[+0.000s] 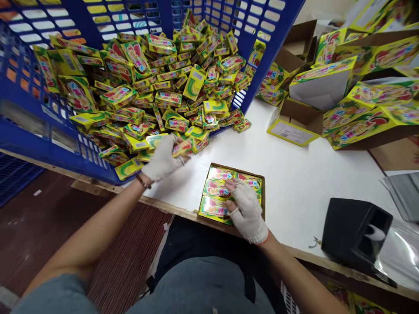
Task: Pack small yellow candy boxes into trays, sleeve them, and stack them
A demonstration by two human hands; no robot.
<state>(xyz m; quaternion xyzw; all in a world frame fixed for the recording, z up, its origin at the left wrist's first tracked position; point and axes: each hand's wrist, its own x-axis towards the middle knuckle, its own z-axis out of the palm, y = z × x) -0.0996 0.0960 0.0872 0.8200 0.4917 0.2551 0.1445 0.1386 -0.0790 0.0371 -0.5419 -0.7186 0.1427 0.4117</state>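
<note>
My left hand, in a white glove, is closed round a small yellow candy box at the open mouth of a tipped blue crate. The crate spills a heap of small yellow candy boxes onto the white table. My right hand, also gloved, rests with fingers spread on the packs inside a small brown carton at the table's near edge. The carton holds rows of the same yellow packs lying flat.
Opened yellow display cartons and brown cardboard flaps pile up at the back right. A black box-shaped device sits at the right front edge beside clear plastic film. A wooden floor lies to the left.
</note>
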